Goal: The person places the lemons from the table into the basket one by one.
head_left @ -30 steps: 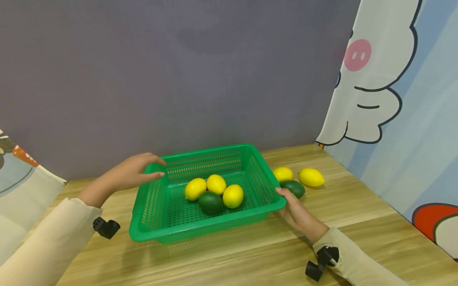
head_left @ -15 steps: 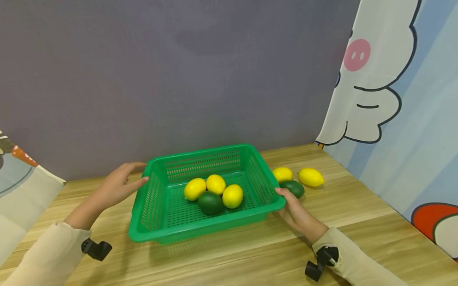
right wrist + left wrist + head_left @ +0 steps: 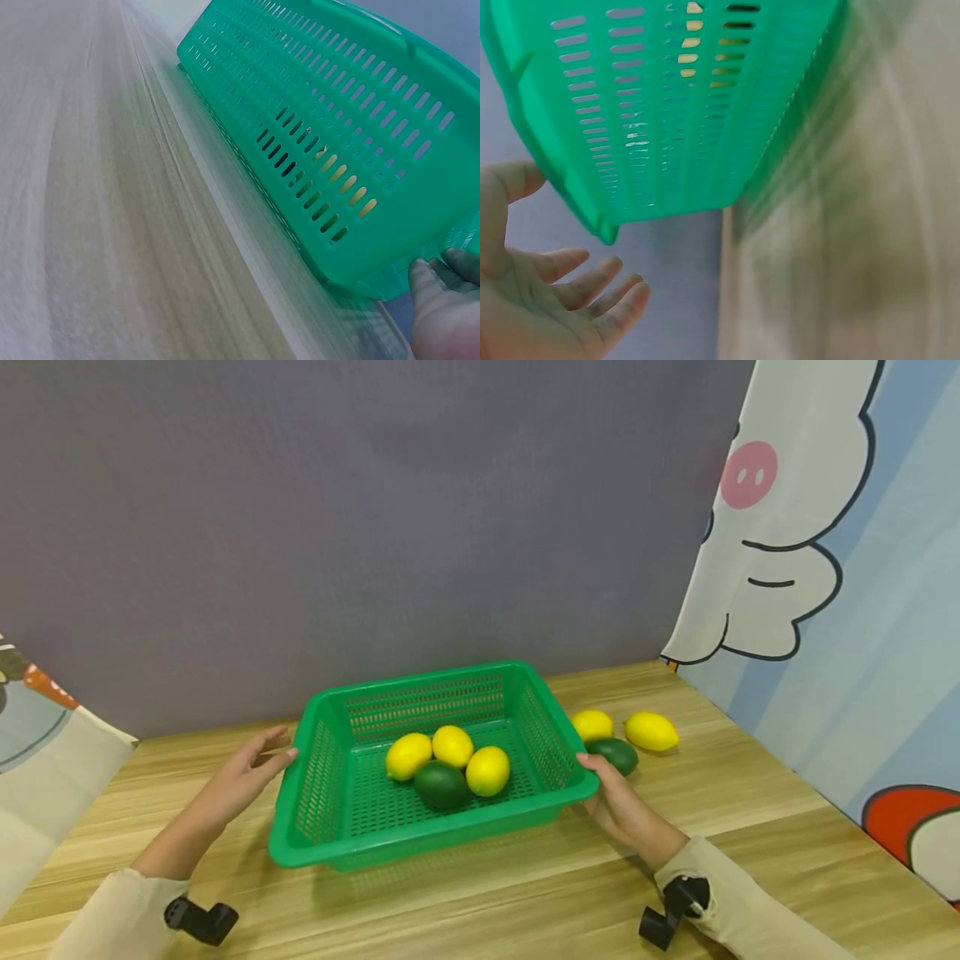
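A green perforated plastic basket [image 3: 375,846] is in the middle of the head view. Inside lie three yellow lemons [image 3: 487,772] around one dark green avocado-like fruit [image 3: 441,786]. My right hand [image 3: 618,806] grips the basket's rim at the near right corner, thumb on top, the other fingers below and partly hidden. At the left rim is my left hand [image 3: 236,781], fingers loosely spread; in the left wrist view its thumb [image 3: 521,180] meets or nearly meets the rim, while the other fingers stand apart from the basket. Whether the basket's base rests fully on the table cannot be told.
Right of the basket, two more lemons [image 3: 651,732] and another dark green fruit [image 3: 613,757] lie on the wooden table [image 3: 465,914]. A grey panel [image 3: 420,527] stands behind the table. A cartoon-printed curtain [image 3: 885,635] hangs on the right.
My left hand has moved from over the basket's far left corner, leftward and down, to beside its left rim. The right hand keeps its grip; the basket and fruit have hardly moved.
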